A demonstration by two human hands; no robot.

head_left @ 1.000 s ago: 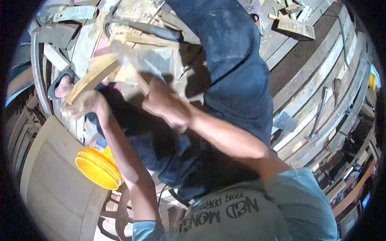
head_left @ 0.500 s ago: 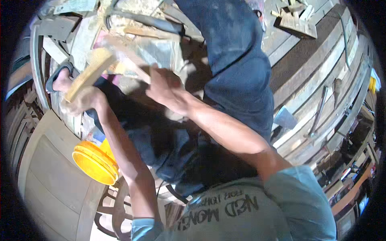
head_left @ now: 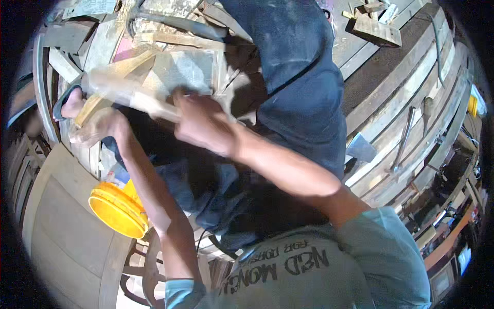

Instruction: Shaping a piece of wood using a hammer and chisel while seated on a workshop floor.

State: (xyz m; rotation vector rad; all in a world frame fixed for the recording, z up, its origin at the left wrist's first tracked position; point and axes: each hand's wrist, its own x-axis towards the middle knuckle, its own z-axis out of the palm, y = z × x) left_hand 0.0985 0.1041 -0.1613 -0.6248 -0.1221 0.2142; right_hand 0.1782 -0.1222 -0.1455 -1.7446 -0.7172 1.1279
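My left hand [head_left: 98, 126] is closed around the lower end of a pale, curved piece of wood [head_left: 91, 109], which slants up and away to the right. My right hand [head_left: 203, 123] grips the near end of a long, flat, pale tool [head_left: 150, 104]. Motion blurs this tool, so its exact kind cannot be made out. Its far part crosses in front of the wood's middle; whether the two touch is unclear. Below them, a light flat board [head_left: 180, 72] lies on the ground between my legs.
A dark-handled tool with a curved metal head [head_left: 185, 26] lies among wood scraps beyond. By my left forearm sits a yellow bucket [head_left: 116, 208], beside a large wooden panel [head_left: 67, 216]. Long planks [head_left: 381, 113] spread at right, with hand tools on them. My sandalled foot [head_left: 72, 103] is close to the wood.
My right hand has swung the tool left and downward across the curved wood. My left hand has shifted slightly left and still holds the wood.
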